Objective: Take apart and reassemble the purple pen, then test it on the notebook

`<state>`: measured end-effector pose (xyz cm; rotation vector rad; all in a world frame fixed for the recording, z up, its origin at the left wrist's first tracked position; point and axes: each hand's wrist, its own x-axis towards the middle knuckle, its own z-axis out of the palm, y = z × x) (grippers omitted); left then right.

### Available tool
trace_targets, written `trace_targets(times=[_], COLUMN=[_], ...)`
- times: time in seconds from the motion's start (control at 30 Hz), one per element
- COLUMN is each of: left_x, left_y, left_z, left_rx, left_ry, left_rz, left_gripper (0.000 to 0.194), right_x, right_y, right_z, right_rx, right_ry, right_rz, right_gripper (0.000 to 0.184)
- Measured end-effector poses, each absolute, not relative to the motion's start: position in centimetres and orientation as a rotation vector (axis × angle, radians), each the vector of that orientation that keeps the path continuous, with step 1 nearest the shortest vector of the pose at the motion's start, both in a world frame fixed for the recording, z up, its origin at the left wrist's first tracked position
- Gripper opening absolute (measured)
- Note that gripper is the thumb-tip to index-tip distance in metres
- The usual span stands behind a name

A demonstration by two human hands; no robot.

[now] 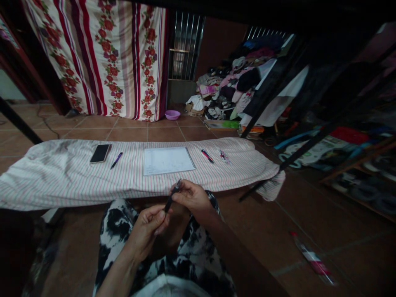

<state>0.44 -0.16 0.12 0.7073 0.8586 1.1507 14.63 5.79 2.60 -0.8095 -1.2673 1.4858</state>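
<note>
Both hands hold a dark pen (172,196) over my lap. My left hand (148,231) pinches its lower end, fingers curled closed. My right hand (193,197) grips the upper part, fingers wrapped round it. Just beyond lies a striped cloth (62,173) spread on the floor, with a white spiral notepad (168,160) in its middle. A purple pen (116,160) and a black phone (100,153) lie left of the notepad. A red-and-black pen (207,156) and another pen (225,156) lie to its right.
A flowered curtain (102,57) hangs at the back. A pile of clothes (229,88) and a purple bowl (172,114) sit by the far wall. Dark metal bars (272,99) cross on the right. A plastic bottle (312,258) lies on the tiled floor.
</note>
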Motion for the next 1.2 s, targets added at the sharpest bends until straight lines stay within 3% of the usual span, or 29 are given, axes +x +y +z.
trace_targets(times=[0.77, 1.2], left_x=[0.3, 0.4], left_y=[-0.2, -0.5], left_z=[0.7, 0.6], left_rx=[0.710, 0.719], left_ry=[0.822, 0.828], left_rz=[1.146, 1.143], left_gripper=[0.029, 0.029], right_x=[15.3, 15.0], right_y=[5.3, 5.3], right_z=[3.4, 2.8], right_rx=[-0.770, -0.824], right_ry=[-1.361, -1.340], right_rz=[1.569, 1.504], right_gripper=[0.033, 0.028])
